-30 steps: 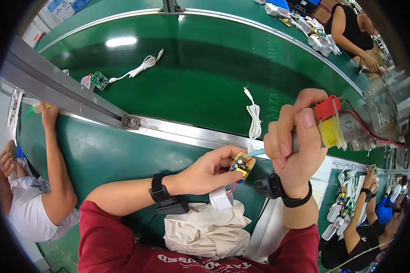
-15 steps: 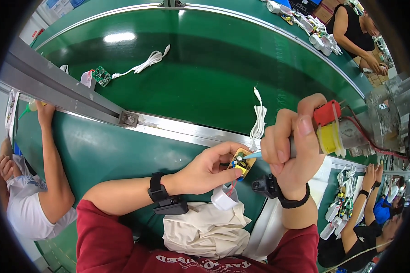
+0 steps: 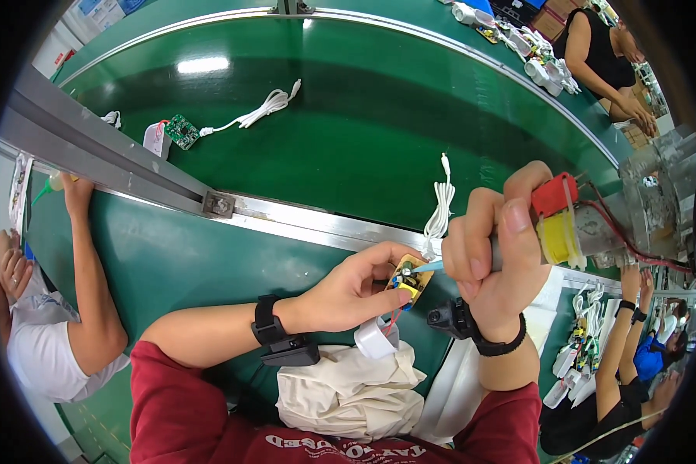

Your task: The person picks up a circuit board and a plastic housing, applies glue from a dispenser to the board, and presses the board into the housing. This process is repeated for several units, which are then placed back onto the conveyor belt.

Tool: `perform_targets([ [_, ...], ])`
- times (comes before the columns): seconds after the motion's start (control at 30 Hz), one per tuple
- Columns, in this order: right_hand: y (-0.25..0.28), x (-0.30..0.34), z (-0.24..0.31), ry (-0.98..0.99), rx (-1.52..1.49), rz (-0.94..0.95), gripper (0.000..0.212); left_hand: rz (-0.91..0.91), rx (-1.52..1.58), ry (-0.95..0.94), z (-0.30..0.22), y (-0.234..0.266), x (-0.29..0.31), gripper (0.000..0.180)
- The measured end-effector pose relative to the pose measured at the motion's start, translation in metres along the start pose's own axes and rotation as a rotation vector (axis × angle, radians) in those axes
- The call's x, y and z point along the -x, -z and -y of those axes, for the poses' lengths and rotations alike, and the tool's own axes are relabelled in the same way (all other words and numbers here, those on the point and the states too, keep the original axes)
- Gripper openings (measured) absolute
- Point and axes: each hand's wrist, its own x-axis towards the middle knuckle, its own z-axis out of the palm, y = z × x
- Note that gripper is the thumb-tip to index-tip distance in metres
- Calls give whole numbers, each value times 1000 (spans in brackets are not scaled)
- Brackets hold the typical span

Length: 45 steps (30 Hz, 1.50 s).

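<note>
My left hand [image 3: 356, 288] pinches a small circuit board [image 3: 411, 281] with a yellow-wrapped transformer and other parts facing up. Red wires run from that board down to a white plastic housing [image 3: 377, 338], which hangs open below my fingers. Closed around a glue dispenser [image 3: 588, 236], my right hand [image 3: 499, 247] points its blue tapered nozzle [image 3: 429, 267] at the board's components. The tip appears to touch them, or nearly so. A red switch and yellow tape show on the dispenser's body. A coiled white cable [image 3: 441, 203] lies just beyond the board.
A metal rail [image 3: 309, 224] separates my green bench from the green belt [image 3: 348, 139]. On the belt lies a green circuit board [image 3: 182, 132] with a white housing and cable. Cream cloth [image 3: 352, 394] is bunched before me. Co-workers sit left and right, beside several housings [image 3: 568, 379].
The green board and its cable on the belt have shifted slightly right. The white housing below my left hand has swung a little left. Both my hands stay nearly in place.
</note>
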Motion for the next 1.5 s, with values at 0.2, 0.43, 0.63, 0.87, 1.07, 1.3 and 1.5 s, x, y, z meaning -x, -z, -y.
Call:
perform_targets([
  [0.2,2,-2,1,5,14,2,23,6,10,16,-1,-1,0,40],
  [0.43,4,-2,2,6,7,-4,24,-4,-12,8,0,-2,0,41],
  [0.63,4,-2,2,16,10,-8,24,1,-25,3,0,-2,1,40],
  [0.87,5,-1,1,21,1,-23,24,2,-18,21,0,-4,1,40],
  [1.07,4,-1,5,61,43,-29,24,-1,-28,0,-2,-7,-1,40],
  [1.3,1,-1,25,9,-14,-115,33,2,26,104,-7,-9,-3,40],
  [1.5,1,4,41,6,-45,-110,32,10,77,251,-21,-15,-8,41],
])
